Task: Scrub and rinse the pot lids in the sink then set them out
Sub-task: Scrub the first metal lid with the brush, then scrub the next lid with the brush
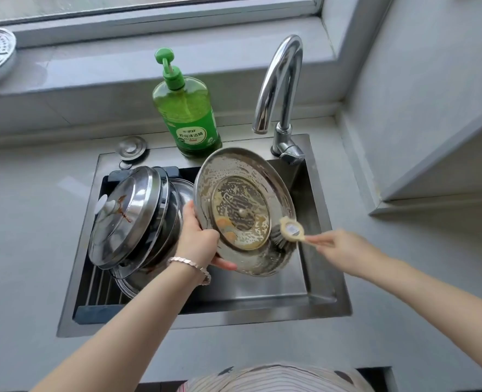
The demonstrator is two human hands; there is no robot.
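Your left hand [198, 239] grips the soapy lid [244, 212]; your right hand [344, 251] holds the brush [286, 234], scrubbing its underside. Rinse next.

Bare arms, a bracelet [190, 268], a striped top [276, 379].
The left arm [126, 326] and right arm [432, 295] are bare to the frame's edge. The bracelet, of small pale metallic links, circles the left wrist. The top has thin grey and white stripes.

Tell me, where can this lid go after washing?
The bare counter left of the sink and right of it, up to the wall, has room. The sink's left half is crowded with stacked lids; the soap bottle and tap stand on the ledge behind.
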